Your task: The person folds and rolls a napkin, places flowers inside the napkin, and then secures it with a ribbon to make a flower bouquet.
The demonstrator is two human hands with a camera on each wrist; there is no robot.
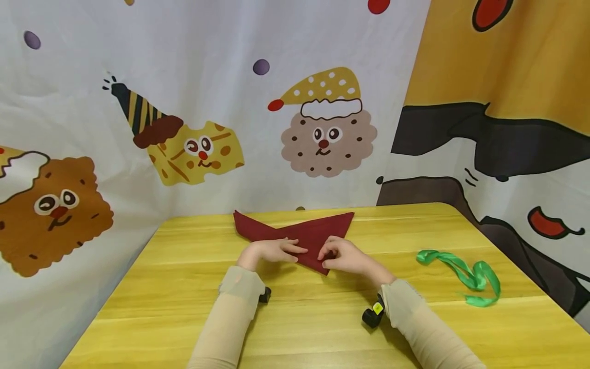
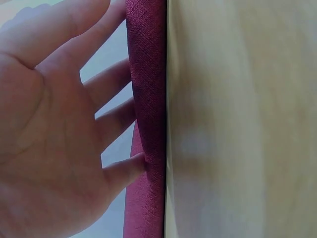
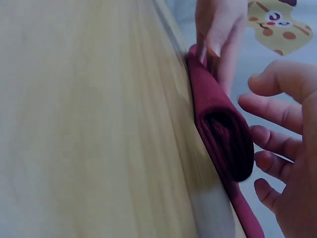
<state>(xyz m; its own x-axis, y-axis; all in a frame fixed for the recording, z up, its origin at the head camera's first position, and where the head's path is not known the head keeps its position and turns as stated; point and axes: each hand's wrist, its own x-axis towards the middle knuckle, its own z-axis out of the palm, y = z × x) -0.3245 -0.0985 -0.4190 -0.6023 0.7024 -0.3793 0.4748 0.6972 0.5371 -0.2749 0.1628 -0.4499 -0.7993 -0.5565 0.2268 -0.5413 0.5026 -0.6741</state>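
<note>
A dark red folded cloth [image 1: 311,233] lies on the table, two pointed ends spread towards the back and one corner towards the front. My left hand [image 1: 272,250] rests on its front left part with fingers extended. In the left wrist view, those fingertips touch the cloth [image 2: 147,74]. Near the cloth's front right corner is my right hand [image 1: 348,257], its fingers loosely bent and nothing held between them. The right wrist view shows the cloth's thick layered end [image 3: 225,144] close to the right fingertips; whether they touch it I cannot tell.
A loose, curled green ribbon [image 1: 475,279] lies on the right side of the yellow wooden table [image 1: 313,328]. Behind the table hangs a printed curtain [image 1: 207,61] with cartoon food figures. Each wrist wears a small black camera [image 1: 372,316].
</note>
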